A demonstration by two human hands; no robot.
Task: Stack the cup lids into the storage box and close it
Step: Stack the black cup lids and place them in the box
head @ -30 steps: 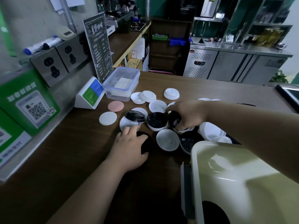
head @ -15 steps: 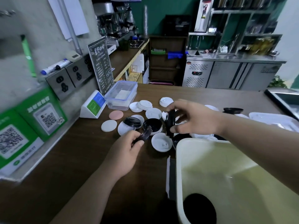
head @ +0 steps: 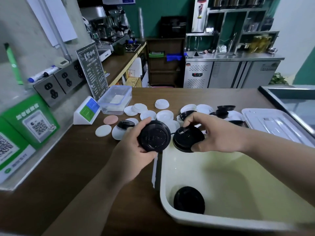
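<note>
Brown counter point(head: 68, 176), hands point(head: 131, 151) point(head: 219, 136) gripping lids point(head: 154, 137) point(head: 188, 138), seemingly tilted

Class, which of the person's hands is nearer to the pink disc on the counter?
Left. The left hand, gripping a black lid, sits just right of the pink disc; the right hand, holding a second black lid, is farther right.

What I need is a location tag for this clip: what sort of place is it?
Most likely a café, seen from the serving counter. An espresso machine stands on the far worktop, a chalkboard menu leans by the wall sockets, and takeaway cup lids lie scattered over the wooden counter.
</note>
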